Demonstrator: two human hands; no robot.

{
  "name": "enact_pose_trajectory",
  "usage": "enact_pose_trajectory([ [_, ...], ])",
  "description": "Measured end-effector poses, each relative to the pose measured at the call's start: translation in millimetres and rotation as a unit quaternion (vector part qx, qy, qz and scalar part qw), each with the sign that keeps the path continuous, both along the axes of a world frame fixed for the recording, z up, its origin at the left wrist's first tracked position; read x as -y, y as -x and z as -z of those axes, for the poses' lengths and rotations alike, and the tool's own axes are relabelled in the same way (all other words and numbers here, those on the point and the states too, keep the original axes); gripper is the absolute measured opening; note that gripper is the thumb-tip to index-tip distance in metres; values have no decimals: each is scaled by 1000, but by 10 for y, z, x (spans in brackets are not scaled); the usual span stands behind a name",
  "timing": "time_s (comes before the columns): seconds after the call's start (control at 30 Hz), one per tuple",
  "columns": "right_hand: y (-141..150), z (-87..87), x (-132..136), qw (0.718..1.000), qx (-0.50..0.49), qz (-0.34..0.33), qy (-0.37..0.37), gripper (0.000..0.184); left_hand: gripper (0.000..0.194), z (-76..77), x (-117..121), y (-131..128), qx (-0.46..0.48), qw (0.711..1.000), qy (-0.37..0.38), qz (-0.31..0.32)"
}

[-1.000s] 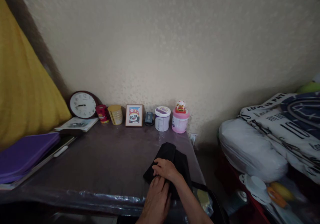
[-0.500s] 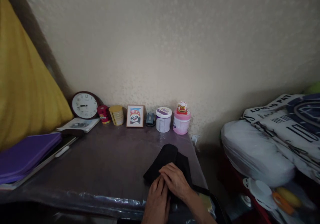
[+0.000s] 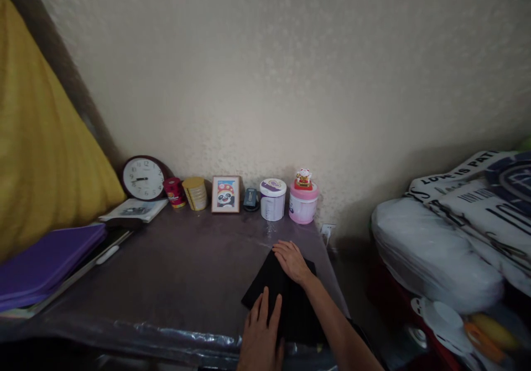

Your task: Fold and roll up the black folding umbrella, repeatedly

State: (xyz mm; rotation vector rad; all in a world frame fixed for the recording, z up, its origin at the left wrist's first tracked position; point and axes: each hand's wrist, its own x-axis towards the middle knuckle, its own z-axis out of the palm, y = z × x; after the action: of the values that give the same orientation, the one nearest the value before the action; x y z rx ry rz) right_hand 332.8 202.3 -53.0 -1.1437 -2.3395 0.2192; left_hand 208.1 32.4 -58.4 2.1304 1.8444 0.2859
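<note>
A folded black cloth [image 3: 264, 276] lies near the front right of the table [image 3: 178, 282], which has a shiny plastic cover. My left hand [image 3: 262, 327] rests on the cloth's near left part, fingers spread and pointing away from me. My right hand [image 3: 292, 261] lies flat across the cloth's far edge, its fingers stretched out to the left. Neither hand grips anything. Part of the cloth is hidden beneath my hands and right forearm.
Along the wall stand a clock [image 3: 143, 178], a red can [image 3: 175, 192], a yellow container [image 3: 194, 193], a panda picture frame [image 3: 225, 194], a white tub [image 3: 272, 200] and a pink tub [image 3: 302, 204] topped by a cat figurine [image 3: 303, 178]. Purple folders [image 3: 50, 263] lie left; bagged bedding [image 3: 435, 249] is at right.
My right hand has moved away from me to the cloth's far edge, apart from the left. My left hand's fingers have spread. The cloth looks flatter, and the view has shifted slightly.
</note>
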Motion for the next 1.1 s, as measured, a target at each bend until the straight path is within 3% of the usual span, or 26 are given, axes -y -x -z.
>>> enact_pose_trajectory([
  [0.17, 1, 4, -166, 997, -1, 77, -6, 30, 88, -195, 12, -34, -34, 997, 68, -12],
  [0.27, -20, -56, -45, 991, -25, 130, -23, 35, 86, -255, 13, -40, -57, 995, 81, -29],
  [0.33, -25, -80, 134, 990, -53, 123, -40, 35, 85, -251, 9, -31, -62, 995, 79, -28],
  [0.47, -5, -26, 412, 997, -63, 27, -38, 30, 87, -178, -3, 1, -73, 995, 48, -42],
  [0.57, -31, 33, 342, 994, -78, 70, -22, 31, 84, -141, -2, 27, -77, 994, 48, -53],
  [0.77, -415, 69, 113, 936, -282, 201, 61, 32, 78, -103, 22, 61, -76, 996, 22, -43],
  [0.93, -821, 206, 415, 892, -331, 275, 139, 32, 73, -49, 25, 77, -69, 997, -9, -36],
  [1.1, -862, 335, 729, 864, -355, 282, 219, 35, 71, -74, 15, 95, -64, 997, -18, -41],
])
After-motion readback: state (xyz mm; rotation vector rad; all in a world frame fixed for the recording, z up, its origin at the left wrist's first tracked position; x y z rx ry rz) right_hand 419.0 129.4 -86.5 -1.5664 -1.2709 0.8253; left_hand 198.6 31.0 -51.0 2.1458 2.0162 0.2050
